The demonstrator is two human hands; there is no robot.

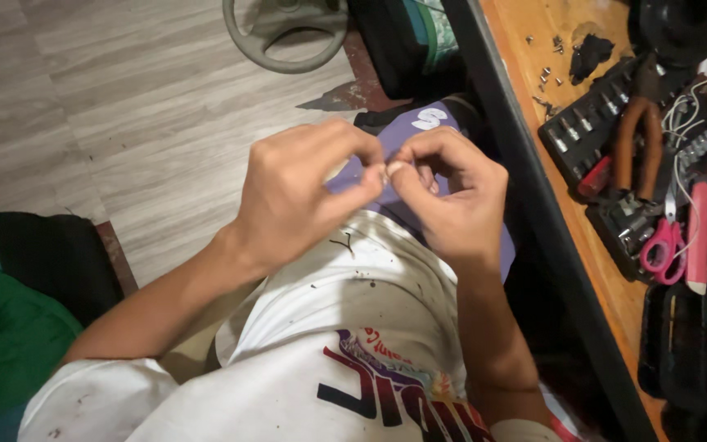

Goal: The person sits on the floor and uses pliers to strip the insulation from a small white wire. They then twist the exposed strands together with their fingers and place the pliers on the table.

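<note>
Centre of frame, over my lap: my left hand (292,192) and right hand (452,196) meet fingertip to fingertip, both pinched narrow on a tiny pale part (385,172), too small to identify. At right, the orange desk (533,33) carries a socket set (587,123), pliers (636,135), pink scissors (663,245), loose screws (546,78).

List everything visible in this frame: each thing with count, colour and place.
small part: one, pale, pinched between both hands' fingertips
scissors: one, pink handles, workbench right
pliers: one, orange handles, on the socket set
socket set: one, black case, workbench
loose screws: several, metal, workbench top
workbench: one, orange-brown, right
steering wheel: one, grey, floor at top
green cloth: one, lower left
left hand: one
right hand: one
</note>
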